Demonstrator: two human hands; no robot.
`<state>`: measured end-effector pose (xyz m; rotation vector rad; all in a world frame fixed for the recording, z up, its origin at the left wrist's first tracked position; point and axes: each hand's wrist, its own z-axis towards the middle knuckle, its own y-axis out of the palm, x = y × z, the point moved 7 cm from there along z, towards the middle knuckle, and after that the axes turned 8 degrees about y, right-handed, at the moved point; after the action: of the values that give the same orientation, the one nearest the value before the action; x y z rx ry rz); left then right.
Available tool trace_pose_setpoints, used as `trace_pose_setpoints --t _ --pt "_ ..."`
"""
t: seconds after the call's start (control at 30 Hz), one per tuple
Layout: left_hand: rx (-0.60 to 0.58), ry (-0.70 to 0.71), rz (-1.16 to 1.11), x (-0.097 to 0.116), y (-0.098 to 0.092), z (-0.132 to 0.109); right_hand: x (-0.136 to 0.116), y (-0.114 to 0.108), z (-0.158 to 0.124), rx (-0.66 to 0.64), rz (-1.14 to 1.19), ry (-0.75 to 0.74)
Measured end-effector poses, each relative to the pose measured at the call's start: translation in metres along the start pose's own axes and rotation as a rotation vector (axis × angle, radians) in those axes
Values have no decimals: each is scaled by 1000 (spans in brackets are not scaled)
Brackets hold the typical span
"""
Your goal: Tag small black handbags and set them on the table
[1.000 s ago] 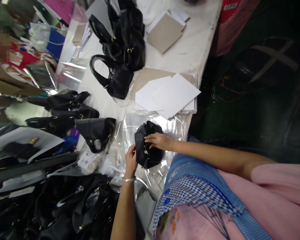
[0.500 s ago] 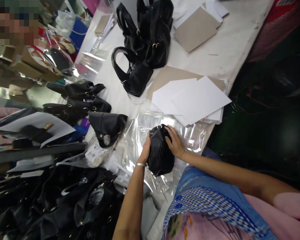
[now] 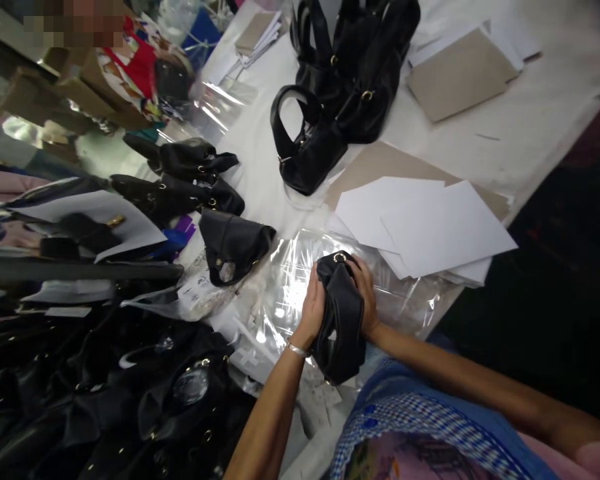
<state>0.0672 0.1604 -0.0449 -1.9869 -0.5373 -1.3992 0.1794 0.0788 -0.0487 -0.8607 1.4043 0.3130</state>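
A small black leather bag (image 3: pixel 341 320) is squeezed flat between both my hands, over a sheet of clear plastic (image 3: pixel 290 287) at the near edge of the white table (image 3: pixel 480 140). My left hand (image 3: pixel 314 308) presses its left side, fingers closed against the leather. My right hand (image 3: pixel 366 299) grips its right side near a gold ring at the top. A silver bangle sits on my left wrist.
White sheets on brown card (image 3: pixel 430 223) lie just right of the bag. Black handbags (image 3: pixel 340 87) stand at the back, several folded ones (image 3: pixel 190 187) lie to the left, and a dark heap (image 3: pixel 130 400) sits at lower left. A person (image 3: pixel 130 60) is at far left.
My hands have moved from the bag's top and edge to its two sides and pressed it narrower. The view has swung so everything sits further right.
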Motion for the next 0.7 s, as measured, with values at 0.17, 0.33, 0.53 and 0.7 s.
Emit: trace_pose_setpoints --t 0.17,0.33,0.53,0.7 --pt "64 36 74 -5 -27 15 5 19 23 -114 -13 -66" --pt "285 -6 29 -4 -57 -13 -5 -15 22 -267 64 19" --pt "645 -56 -226 0 -71 -95 -65 -10 -10 -830 550 681" --pt "772 -39 -290 -4 -61 -157 -134 10 -15 -967 666 720"
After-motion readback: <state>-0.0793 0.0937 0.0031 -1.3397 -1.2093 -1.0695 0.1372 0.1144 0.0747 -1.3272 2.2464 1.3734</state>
